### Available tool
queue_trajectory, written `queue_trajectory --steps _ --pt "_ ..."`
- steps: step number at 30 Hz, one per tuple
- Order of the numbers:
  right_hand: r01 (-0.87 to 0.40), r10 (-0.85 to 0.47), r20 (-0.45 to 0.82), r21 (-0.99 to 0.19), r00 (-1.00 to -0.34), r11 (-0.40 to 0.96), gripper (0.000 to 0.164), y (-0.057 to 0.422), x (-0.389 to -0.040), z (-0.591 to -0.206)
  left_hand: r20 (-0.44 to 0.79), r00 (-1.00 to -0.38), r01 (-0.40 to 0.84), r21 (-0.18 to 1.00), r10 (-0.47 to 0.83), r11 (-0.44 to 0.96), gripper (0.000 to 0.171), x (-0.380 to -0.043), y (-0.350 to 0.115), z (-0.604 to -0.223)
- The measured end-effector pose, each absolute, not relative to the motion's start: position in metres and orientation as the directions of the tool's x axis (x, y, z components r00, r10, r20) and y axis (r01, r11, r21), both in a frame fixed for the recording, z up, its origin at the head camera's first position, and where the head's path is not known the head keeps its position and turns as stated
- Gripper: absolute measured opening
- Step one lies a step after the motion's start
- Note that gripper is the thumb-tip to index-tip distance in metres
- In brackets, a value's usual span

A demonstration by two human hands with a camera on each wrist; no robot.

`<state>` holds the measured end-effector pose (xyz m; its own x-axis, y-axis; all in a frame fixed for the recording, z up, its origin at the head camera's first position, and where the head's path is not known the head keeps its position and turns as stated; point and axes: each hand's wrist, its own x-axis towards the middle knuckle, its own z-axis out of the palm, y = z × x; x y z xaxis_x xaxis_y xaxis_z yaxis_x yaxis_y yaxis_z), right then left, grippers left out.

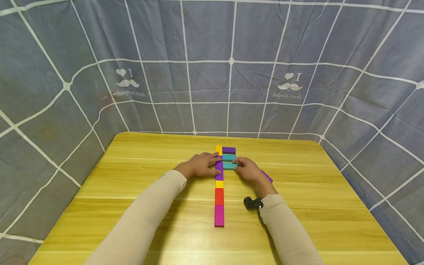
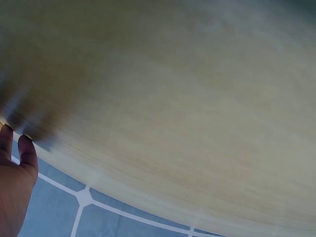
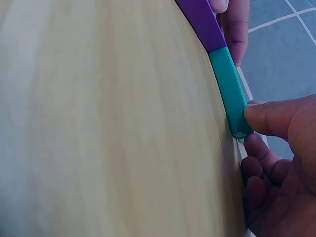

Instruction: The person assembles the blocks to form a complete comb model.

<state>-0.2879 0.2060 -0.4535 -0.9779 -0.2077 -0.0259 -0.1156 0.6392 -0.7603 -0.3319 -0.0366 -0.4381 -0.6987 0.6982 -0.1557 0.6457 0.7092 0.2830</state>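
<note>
A column of coloured blocks runs up the table in the head view, with purple blocks [image 1: 219, 167] in its upper part. My left hand [image 1: 200, 164] touches these purple blocks from the left, fingers stretched forward over their edge. To the right of the column, two teal blocks lie side by side, an upper teal block [image 1: 228, 158] and a lower teal block [image 1: 228, 166]. My right hand [image 1: 248, 169] pinches the lower one's right end between thumb and fingertips. In the right wrist view, a teal block [image 3: 228, 91] meets a purple block at its far end.
A dark purple block [image 1: 229, 150] lies beside the yellow block [image 1: 219, 149] atop the column. Below come a yellow block [image 1: 219, 184], red block [image 1: 219, 196] and magenta block [image 1: 219, 215]. Another purple block [image 1: 267, 176] is partly hidden behind the right forearm. Grey checked curtain [image 1: 208, 81] surrounds the table.
</note>
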Motion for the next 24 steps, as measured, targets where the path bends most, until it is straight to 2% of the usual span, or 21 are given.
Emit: queue_trajectory --steps 24 --pt "-0.083 -0.186 -0.050 -0.762 -0.981 0.643 0.024 0.2077 -0.2865 -0.4560 -0.152 -0.701 0.645 0.280 0.697 0.710 0.072 -0.3306 -0.0355 -0.4395"
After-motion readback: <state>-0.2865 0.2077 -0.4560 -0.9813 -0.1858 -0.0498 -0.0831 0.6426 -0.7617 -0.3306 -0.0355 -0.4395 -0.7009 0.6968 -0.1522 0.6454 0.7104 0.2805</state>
